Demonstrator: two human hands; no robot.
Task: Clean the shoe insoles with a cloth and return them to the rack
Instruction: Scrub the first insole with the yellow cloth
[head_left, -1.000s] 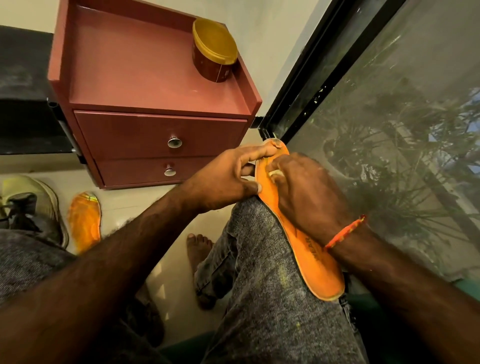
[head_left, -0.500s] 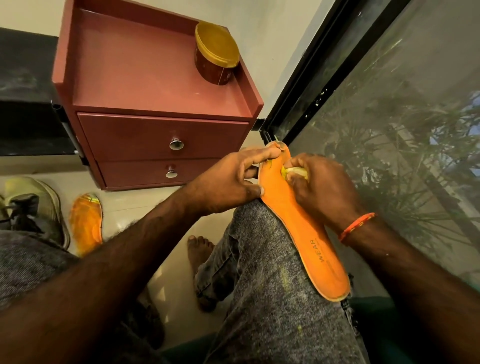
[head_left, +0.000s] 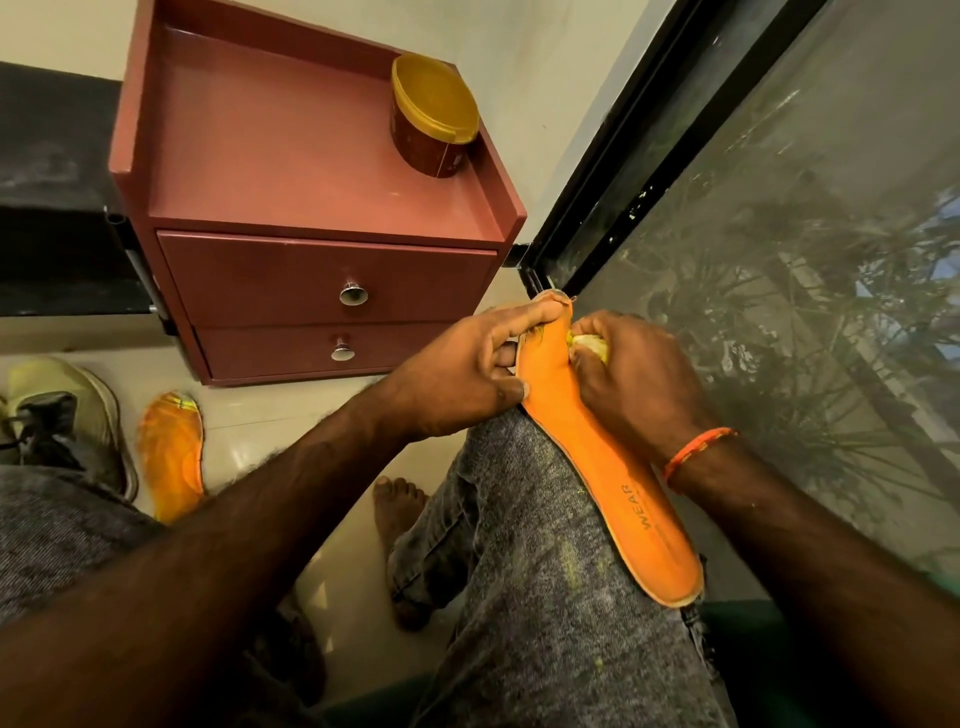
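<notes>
At the centre of the frame, an orange insole (head_left: 597, 457) is laid along a knee, its toe end gripped by the left hand (head_left: 462, 374). A yellow cloth (head_left: 589, 345) is clenched in the right hand (head_left: 634, 384) and pressed against the toe end.

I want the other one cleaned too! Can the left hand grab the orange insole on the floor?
Probably not right now: the left hand is gripping the insole on the knee. The floor insole lies uncovered beside the shoe.

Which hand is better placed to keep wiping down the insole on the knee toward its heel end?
Right. The right hand already grips the yellow cloth against the orange insole near its toe end, while the left hand is occupied pinching the insole's toe to steady it.
</notes>
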